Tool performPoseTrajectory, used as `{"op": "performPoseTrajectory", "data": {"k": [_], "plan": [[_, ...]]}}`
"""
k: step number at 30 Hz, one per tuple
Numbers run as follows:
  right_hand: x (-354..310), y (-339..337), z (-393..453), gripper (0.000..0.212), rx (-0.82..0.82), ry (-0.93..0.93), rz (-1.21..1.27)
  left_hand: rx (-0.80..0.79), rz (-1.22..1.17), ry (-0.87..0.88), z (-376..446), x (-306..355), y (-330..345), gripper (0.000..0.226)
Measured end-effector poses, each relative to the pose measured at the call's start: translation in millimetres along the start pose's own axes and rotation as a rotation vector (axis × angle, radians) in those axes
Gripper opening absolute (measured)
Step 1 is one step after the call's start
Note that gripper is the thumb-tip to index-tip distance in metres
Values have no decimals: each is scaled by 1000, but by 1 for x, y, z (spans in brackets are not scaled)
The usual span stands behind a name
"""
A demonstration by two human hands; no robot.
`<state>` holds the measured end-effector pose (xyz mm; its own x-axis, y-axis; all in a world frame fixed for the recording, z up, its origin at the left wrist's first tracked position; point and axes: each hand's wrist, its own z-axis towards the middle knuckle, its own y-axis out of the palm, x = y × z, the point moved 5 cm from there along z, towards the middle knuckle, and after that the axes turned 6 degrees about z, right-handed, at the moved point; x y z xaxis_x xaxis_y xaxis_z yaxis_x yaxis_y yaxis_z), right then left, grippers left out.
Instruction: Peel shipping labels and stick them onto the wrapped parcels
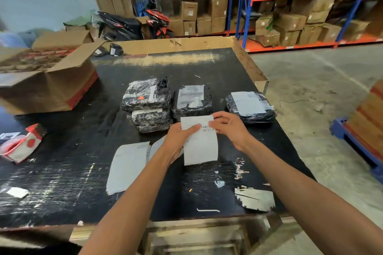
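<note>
Pinching a white paper shipping label [200, 141] by its upper part, my left hand [179, 138] holds its left edge and my right hand [230, 130] its right, thumbs on the printed barcode. The rectangular sheet hangs above the scuffed black table [62, 172], long axis running away from me. Left of the label lies a flat grey backing sheet [128, 167]. Beyond the label sit lumpy black parcels [191, 101] in glossy film, each already bearing a pale label. Left of them stands an open cardboard box [51, 87].
</note>
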<state>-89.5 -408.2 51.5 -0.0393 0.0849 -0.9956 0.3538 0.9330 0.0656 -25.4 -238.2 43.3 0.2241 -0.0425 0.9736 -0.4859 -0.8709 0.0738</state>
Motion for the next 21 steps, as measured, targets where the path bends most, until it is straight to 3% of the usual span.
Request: {"op": "performPoseTrajectory", "data": {"k": [7,21], "plan": [[-4,-12,-3,16,22,-54,61,20,80,50,7,10,4,26],[-8,-12,-6,11,-12,-87,-119,-14,287,47,7,13,-6,25]]}}
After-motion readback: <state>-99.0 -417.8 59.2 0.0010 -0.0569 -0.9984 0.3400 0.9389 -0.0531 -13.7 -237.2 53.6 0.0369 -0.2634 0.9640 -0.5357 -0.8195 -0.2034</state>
